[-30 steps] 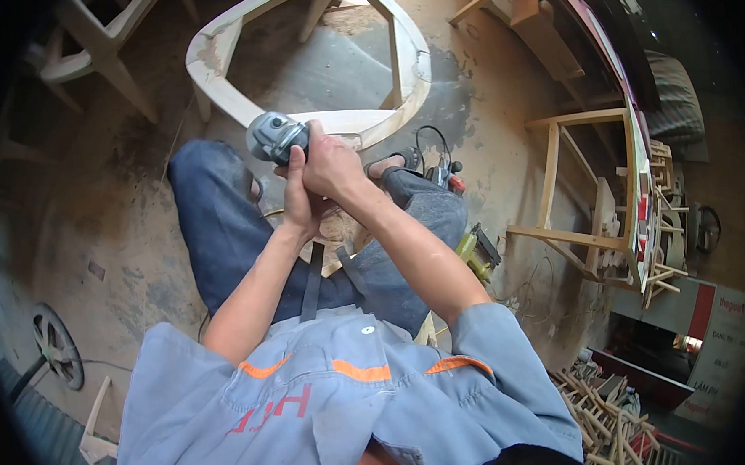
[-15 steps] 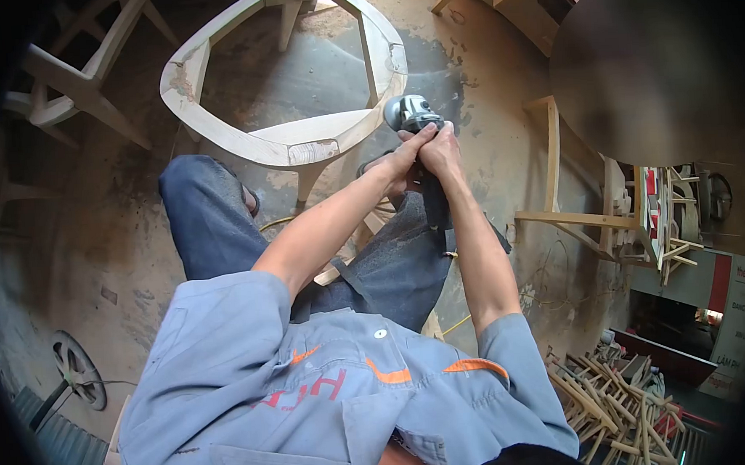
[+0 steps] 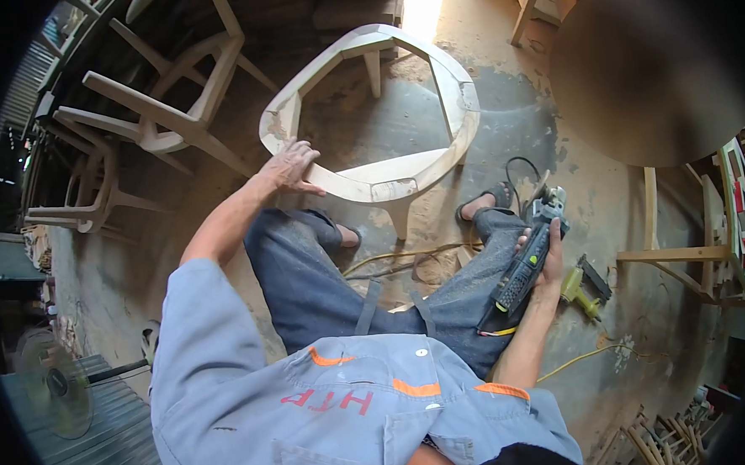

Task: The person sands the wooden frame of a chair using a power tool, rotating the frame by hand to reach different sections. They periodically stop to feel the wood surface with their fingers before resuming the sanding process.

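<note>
A rounded wooden frame on legs [image 3: 332,181] stands on the floor in front of my knees. My left hand [image 3: 291,167] rests on its left front rim, with the fingers over the top and the thumb apart on the inner side. Beside my right thigh, my right hand [image 3: 547,257] is wrapped around a black angle grinder [image 3: 526,265], its metal head pointing away from me. The grinder is apart from the frame. A darker patch marks the frame's left rim, and a joint shows at its front.
Wooden chair frames [image 3: 206,106] stand at the left. On the floor to the right lies a green nail gun [image 3: 580,296] by a yellow hose [image 3: 577,359]. A fan [image 3: 58,382] is at lower left, a wooden stand [image 3: 677,254] at right.
My left hand has left the grinder and now lies on the frame's left rim. My right hand has drawn the grinder back beside my thigh. The view has shifted.
</note>
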Available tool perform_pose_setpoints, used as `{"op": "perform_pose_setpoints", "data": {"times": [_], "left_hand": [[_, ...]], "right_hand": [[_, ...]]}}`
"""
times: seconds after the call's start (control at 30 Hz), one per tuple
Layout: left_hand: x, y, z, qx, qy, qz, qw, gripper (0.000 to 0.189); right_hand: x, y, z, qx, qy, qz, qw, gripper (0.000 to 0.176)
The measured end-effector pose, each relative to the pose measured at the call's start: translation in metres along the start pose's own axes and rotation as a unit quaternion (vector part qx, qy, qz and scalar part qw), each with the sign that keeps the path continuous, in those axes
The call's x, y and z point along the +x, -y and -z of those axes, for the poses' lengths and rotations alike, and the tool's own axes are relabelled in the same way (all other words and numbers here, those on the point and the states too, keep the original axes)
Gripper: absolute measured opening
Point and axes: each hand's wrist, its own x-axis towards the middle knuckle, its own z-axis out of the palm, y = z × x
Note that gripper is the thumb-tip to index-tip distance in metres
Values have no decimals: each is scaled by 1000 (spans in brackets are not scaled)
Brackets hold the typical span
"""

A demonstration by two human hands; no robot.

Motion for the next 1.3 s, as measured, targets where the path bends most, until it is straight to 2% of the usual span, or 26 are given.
{"op": "perform_pose_setpoints", "data": {"times": [0.07,0.17,0.23,0.3,0.33,0.4,0.47,0.5,0.53,0.57,0.6,0.73,0.8,0.87,0.9,0.93,0.97,1.0,1.03,1.07,1.1,1.17,1.23,1.27,1.3], "left_hand": [[4,10,-24,-9,-22,-74,997,90],[-3,-3,-17,5,-32,-41,999,81],[-7,-9,-20,16,-76,-47,996,80],[-17,-26,-26,15,-114,-35,993,81],[-23,-40,-31,-6,-163,-22,986,81],[-32,-72,-36,-8,-184,10,983,81],[-41,-103,-44,-42,-209,54,976,80],[-43,-118,-49,-35,-242,77,967,81],[-43,-132,-51,-51,-247,100,962,81],[-41,-144,-48,-51,-261,124,956,82],[-35,-153,-49,-42,-288,146,946,83],[17,-178,-51,-85,-306,228,920,90],[61,-193,-45,-129,-278,293,906,97],[118,-202,-41,-162,-194,345,904,105],[156,-210,-47,-173,-172,414,877,114],[198,-222,-68,-161,-275,436,842,114],[206,-235,-35,-277,-272,403,829,109],[182,-258,8,-316,-347,321,823,96],[161,-281,37,-355,-395,238,813,82],[147,-302,40,-427,-407,145,794,70],[122,-324,47,-485,-306,97,813,69],[74,-360,37,-651,-99,48,751,72],[53,-402,-19,-735,-88,72,668,82],[59,-404,-35,-810,33,53,583,88],[61,-399,-26,-876,37,41,480,91]], "right_hand": [[1,-2,1,28,32,-3,999,61],[2,8,-8,58,60,-24,996,68],[4,9,-13,71,52,-18,996,72],[8,15,-7,52,83,-45,994,71],[10,16,-4,44,101,-57,992,71],[12,14,-2,47,65,-31,996,70],[14,11,2,89,147,-10,985,72],[23,9,14,108,232,-30,966,73],[34,4,28,131,271,-32,953,73],[26,6,23,84,243,10,966,73],[25,6,26,78,225,7,971,73],[12,12,20,82,262,-14,962,76],[17,13,19,105,294,-16,950,80],[27,16,20,113,356,-19,928,89],[31,17,28,93,311,-29,946,92],[30,12,29,110,301,-29,947,89],[26,10,27,45,218,13,975,85],[13,14,14,66,203,-50,976,83],[7,13,6,50,197,-30,979,81],[-3,13,-12,37,126,-25,991,70],[-1,15,-7,-10,96,-24,995,67],[3,16,-11,-99,44,-13,994,59],[-16,18,-51,-229,18,7,973,48],[-23,11,-80,-284,10,55,957,44],[-27,6,-105,-347,34,75,934,45]]}}
